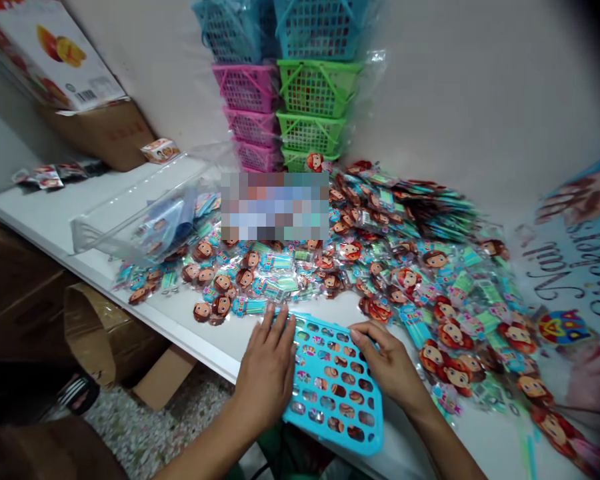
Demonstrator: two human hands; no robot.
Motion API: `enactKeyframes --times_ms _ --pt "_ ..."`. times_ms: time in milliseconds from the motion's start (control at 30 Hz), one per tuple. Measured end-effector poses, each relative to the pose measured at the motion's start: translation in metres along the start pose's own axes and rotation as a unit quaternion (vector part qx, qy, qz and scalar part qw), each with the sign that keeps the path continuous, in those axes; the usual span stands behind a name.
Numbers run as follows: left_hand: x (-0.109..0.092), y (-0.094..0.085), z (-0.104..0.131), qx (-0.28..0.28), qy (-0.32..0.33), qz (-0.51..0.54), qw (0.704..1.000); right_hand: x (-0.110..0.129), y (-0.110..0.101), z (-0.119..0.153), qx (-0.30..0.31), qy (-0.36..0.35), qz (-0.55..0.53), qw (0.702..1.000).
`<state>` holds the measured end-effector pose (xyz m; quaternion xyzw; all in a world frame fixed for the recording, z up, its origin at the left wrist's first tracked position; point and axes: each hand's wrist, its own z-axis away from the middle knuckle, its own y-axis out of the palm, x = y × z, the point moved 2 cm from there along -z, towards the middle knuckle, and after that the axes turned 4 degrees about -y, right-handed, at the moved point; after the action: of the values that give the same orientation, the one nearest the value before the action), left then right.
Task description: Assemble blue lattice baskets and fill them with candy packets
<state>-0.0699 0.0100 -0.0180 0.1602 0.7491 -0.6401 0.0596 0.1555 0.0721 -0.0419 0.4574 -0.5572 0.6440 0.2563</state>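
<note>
A light-blue plastic basket (pixel 330 380) with rows of oval holes sits tilted at the table's front edge. Packets with printed doll faces show through its holes. My left hand (pixel 267 370) lies along the basket's left side, its fingers stretched forward and flat against the edge; the thumb is hidden. With fingers bent, my right hand (pixel 387 360) grips the far right corner, thumb side on the rim. Just beyond the basket, clear packets (pixel 273 287) with doll heads and blue-green strips are spread in a loose heap.
Pink baskets (pixel 250 127) and green baskets (pixel 315 133) stand stacked in clear wrap against the wall. A clear plastic tray (pixel 130 220) lies at left. Larger piles of packets (pixel 455 320) cover the right side. Cardboard boxes (pixel 100 333) stand on the floor below.
</note>
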Motion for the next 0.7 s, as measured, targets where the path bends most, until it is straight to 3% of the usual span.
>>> enactKeyframes --times_ms 133,267,533,700 --pt "0.005 -0.006 -0.012 0.032 -0.01 0.046 0.998 0.001 -0.003 -0.004 0.018 -0.002 0.005 1.0" --pt "0.009 -0.006 -0.016 0.013 -0.041 0.08 0.996 0.007 -0.002 -0.008 0.061 0.021 -0.008 0.998" --pt "0.011 0.0 -0.021 0.025 -0.022 0.09 0.995 0.011 0.012 0.002 -0.028 0.041 0.043 0.998" --pt "0.016 -0.002 -0.048 0.047 -0.042 0.135 0.989 0.015 0.007 -0.004 -0.011 -0.006 0.1 0.995"
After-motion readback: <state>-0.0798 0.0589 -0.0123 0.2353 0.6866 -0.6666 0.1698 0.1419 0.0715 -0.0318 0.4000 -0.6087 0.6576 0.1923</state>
